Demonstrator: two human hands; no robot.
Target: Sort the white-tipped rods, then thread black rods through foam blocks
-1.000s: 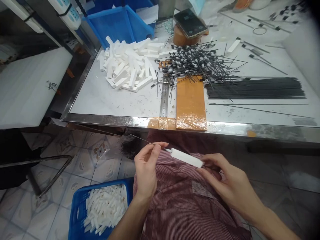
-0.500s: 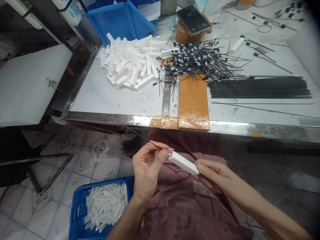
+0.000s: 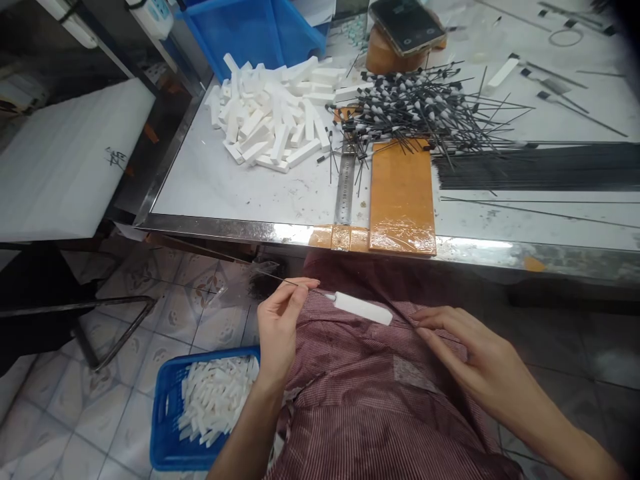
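Observation:
My left hand (image 3: 280, 323) is closed, thumb and fingers pinching a thin dark rod (image 3: 273, 275). From its grip the rod runs right to a small pale tip at the end of a white rectangular block (image 3: 363, 309). Tilted slightly down to the right, the block hangs over the checked apron. To its right, apart from the block, my right hand (image 3: 465, 347) has its fingers loosely stretched and parted. A dark line on the apron reaches those fingertips; whether it is a rod or a fold is unclear.
A metal-edged table (image 3: 250, 229) bears white blocks (image 3: 275, 113), black rods with white tips (image 3: 420, 107), a steel ruler (image 3: 345, 190) and a tan board (image 3: 403, 200). On the floor, a blue basket (image 3: 160, 407) contains white pieces. A phone (image 3: 407, 27) lies at the back.
My right hand has let go of the block's far end and moved right. The block has shifted slightly left and up with my left hand. The whole view has shifted a little.

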